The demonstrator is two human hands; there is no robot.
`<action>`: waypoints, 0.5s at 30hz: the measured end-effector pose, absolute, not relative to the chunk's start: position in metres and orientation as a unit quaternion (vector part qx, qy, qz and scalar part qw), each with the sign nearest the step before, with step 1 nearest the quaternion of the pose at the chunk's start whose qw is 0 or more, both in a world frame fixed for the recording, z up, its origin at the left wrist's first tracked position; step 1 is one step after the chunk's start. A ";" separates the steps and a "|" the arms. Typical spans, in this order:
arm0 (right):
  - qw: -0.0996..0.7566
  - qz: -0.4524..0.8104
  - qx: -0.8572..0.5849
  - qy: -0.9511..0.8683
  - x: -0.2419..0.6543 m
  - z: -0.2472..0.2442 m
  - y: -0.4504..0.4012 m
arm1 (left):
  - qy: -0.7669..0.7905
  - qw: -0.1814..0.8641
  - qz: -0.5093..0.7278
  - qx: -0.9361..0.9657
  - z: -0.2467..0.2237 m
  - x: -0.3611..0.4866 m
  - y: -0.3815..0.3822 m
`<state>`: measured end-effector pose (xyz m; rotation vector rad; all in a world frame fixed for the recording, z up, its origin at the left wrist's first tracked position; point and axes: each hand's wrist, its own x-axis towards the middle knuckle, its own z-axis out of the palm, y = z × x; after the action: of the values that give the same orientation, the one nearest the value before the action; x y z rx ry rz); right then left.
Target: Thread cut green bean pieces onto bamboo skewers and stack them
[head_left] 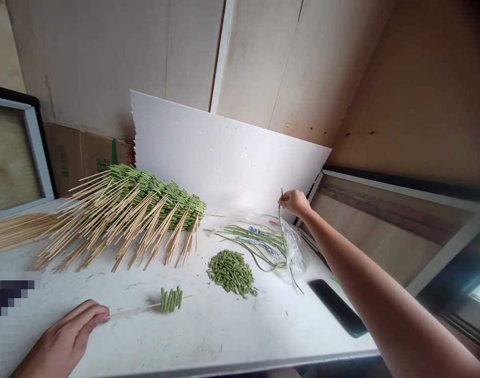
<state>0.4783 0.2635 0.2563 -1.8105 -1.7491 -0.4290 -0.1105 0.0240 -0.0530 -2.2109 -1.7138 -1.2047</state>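
My left hand (72, 333) is closed on the end of a thin wooden skewer (133, 311) at the lower left. Several short green stalk pieces (171, 299) are threaded side by side near its far end, and the tip shows past them. At the right, the fingers of my right hand (295, 202) pinch a long green stalk (280, 212), raised upright above the bundle. Other long green stalks (248, 234) lie below it, partly on a clear plastic bag (295, 252) with blue print. A pile of cut green pieces (232, 273) lies between my hands.
Loaded skewers (157, 197) are stacked at the back left, bare ends toward me. Plain skewers (19, 231) lie farther left. A black phone (338, 308) rests under my right forearm. A white board (224, 157) leans behind; a cardboard box (72, 152) stands at the left.
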 end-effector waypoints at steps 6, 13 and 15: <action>0.347 -0.164 -0.633 -0.672 0.476 0.264 0.261 | -0.540 0.052 -0.405 -0.736 -0.054 -0.114 0.025; 0.593 -0.232 -0.469 -0.612 0.472 0.310 0.259 | -0.523 0.074 -0.397 -0.751 -0.042 -0.117 0.019; 0.615 -0.240 -0.429 -0.617 0.466 0.326 0.252 | -0.528 0.075 -0.395 -0.748 -0.035 -0.119 0.017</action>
<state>0.4656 0.2520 0.3259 -0.9886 -1.4206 -0.5519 -0.1186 0.0169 -0.0347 -2.2426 -1.5841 -1.1852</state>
